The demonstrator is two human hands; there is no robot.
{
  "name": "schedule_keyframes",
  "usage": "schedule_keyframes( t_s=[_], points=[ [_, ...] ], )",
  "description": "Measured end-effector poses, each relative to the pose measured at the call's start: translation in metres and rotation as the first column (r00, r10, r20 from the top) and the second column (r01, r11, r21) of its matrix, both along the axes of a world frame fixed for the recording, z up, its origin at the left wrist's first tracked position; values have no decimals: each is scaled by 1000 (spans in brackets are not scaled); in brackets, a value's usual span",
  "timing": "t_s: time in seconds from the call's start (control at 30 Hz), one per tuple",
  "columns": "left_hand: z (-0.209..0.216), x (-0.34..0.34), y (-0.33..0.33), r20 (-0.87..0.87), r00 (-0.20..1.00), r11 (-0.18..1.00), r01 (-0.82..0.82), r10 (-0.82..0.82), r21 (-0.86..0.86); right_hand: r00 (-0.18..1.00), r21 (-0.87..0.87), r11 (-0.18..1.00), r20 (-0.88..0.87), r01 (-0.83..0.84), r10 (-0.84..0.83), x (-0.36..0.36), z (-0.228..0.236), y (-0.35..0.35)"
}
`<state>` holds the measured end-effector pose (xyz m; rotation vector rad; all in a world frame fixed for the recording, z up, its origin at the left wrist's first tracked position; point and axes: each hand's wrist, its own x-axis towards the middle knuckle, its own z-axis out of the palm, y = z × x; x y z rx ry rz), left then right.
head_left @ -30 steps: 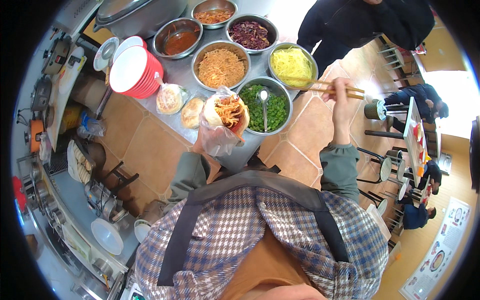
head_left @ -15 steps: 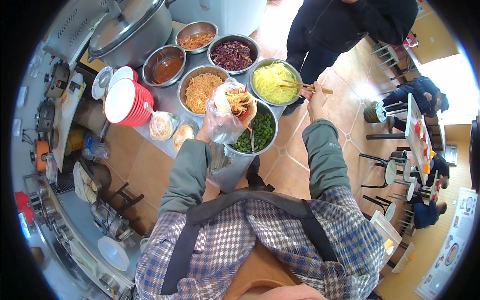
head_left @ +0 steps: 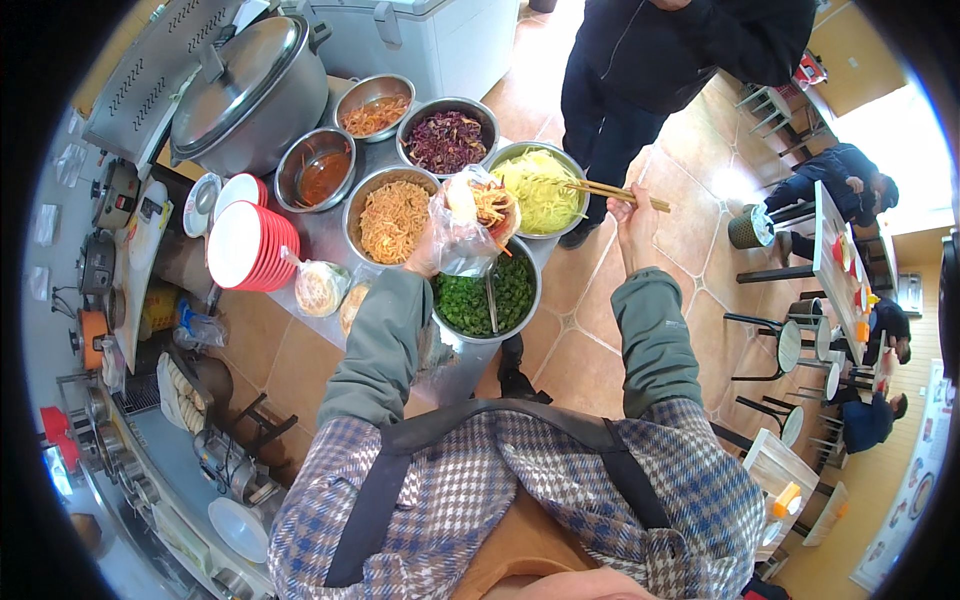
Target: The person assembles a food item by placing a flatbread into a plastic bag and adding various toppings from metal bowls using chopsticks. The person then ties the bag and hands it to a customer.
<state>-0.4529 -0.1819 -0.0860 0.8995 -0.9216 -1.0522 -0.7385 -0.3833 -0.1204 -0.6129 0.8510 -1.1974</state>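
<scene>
My left hand is closed around a clear plastic bag with a filled flatbread in it, stuffed with shredded vegetables. It hangs above the gap between the bowls. In my right hand is a pair of wooden chopsticks, their tips among the pale yellow shreds in a steel bowl. Below the flatbread stands a bowl of chopped greens with a metal utensil in it. Orange-brown shreds fill the bowl to the left, and purple shredded cabbage sits in the one behind.
Red-rimmed plates are stacked at the table's left, near a bagged flatbread. A bowl of red sauce stands by a large lidded pot. Across the table stands a person in dark clothes. Dining tables are at the right.
The view has shifted, so the bowls sit lower and further left in it. The flatbread has come nearer the yellow shreds. The chopsticks' tips are closer together, still at that bowl.
</scene>
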Motion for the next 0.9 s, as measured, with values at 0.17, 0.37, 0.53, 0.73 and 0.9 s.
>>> schedule_keyframes(
  t_s=[0.17,0.37,0.53,0.73,0.9],
  points=[
    [0,-21,-26,381,883,958,-214,274,-193,955,-278,916,-153,-289,255,25,103,3],
    [-4,-29,-18,-473,835,949,168,-280,-266,626,-523,344,-644,-780,440,78,203,53],
    [-10,-37,-1,-363,917,979,111,-167,-169,550,-483,265,-759,-834,348,83,265,82],
    [1,-37,19,-622,748,972,148,-232,-185,602,-477,377,-701,-794,382,58,256,84],
    [9,-28,33,-778,621,991,135,-96,-14,863,-662,562,-447,-495,234,12,226,53]
  ],
)
